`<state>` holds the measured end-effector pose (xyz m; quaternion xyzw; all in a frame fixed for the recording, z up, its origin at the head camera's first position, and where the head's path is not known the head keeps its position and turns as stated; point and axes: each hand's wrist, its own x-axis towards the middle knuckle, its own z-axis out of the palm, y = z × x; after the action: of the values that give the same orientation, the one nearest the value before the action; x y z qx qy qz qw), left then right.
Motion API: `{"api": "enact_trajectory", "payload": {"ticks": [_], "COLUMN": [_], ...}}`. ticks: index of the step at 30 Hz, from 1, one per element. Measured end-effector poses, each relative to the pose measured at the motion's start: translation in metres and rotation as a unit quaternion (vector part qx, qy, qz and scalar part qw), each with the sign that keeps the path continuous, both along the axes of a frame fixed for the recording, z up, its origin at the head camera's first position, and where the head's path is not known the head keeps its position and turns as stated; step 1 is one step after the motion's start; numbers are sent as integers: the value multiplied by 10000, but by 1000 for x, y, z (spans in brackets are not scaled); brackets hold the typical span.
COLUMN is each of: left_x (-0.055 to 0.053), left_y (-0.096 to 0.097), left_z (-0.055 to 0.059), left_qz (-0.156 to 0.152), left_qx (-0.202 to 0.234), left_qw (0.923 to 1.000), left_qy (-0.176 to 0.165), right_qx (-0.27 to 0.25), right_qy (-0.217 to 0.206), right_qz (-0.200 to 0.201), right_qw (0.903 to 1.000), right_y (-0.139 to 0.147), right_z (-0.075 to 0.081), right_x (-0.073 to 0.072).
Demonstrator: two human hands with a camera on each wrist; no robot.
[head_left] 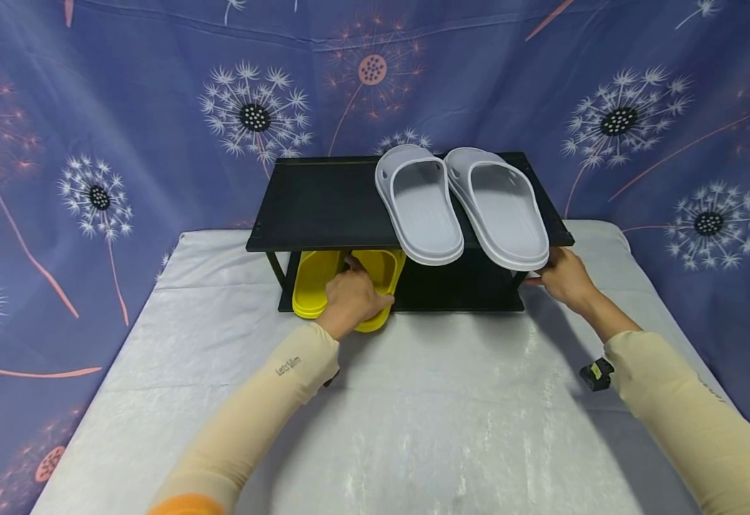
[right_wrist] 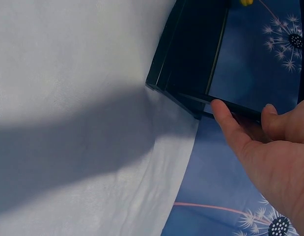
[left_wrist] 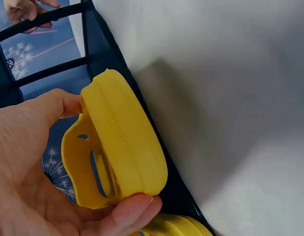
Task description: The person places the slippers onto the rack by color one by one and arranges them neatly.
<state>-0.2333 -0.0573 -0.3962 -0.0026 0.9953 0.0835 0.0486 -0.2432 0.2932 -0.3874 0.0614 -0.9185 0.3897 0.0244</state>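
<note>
On the lower shelf of a black two-tier shoe rack (head_left: 323, 204), a pair of yellow clogs sits at the left side. My left hand (head_left: 353, 295) grips the heel end of the right-hand yellow clog (left_wrist: 129, 140), thumb on one side and fingers on the other in the left wrist view. Beside it lies the other yellow clog (head_left: 312, 286), untouched. My right hand (head_left: 566, 277) holds the rack's right side, its finger and thumb at a thin side bar (right_wrist: 235, 107). Two pale grey clogs, a left one (head_left: 427, 214) and a right one (head_left: 511, 214), rest on the top shelf.
The rack stands at the back of a table under a whitish cloth (head_left: 439, 415). Behind it hangs a blue curtain (head_left: 169, 86) with dandelion prints. The grey clogs' heels overhang the top shelf's front edge. A small black device (head_left: 596, 374) is at my right wrist.
</note>
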Motion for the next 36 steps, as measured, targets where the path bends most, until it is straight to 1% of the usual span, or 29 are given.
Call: {"api": "enact_trajectory", "payload": {"ticks": [3, 10, 16, 20, 30, 36], "left_x": [-2, -8, -11, -14, -20, -23], "left_y": [0, 4, 8, 9, 10, 11], "left_z": [0, 0, -1, -2, -8, -11], "left_qz": [23, 74, 128, 165, 158, 221], "left_qx": [-9, -23, -80, -44, -5, 26], "left_qw": [10000, 9999, 9998, 9998, 9996, 9994], "left_qy": [-55, -103, -85, -79, -228, -277], "right_qx": [28, -189, -19, 55, -226, -184], "right_qy": [51, -8, 62, 102, 44, 35], "right_qz": [-24, -23, -30, -52, 3, -27], "right_qw": [10000, 9998, 10000, 9999, 9997, 9998], "right_y": [-1, -1, -1, -1, -1, 0], "right_z": [0, -1, -2, -1, -2, -2], "right_x": [0, -1, 0, 0, -1, -2]}}
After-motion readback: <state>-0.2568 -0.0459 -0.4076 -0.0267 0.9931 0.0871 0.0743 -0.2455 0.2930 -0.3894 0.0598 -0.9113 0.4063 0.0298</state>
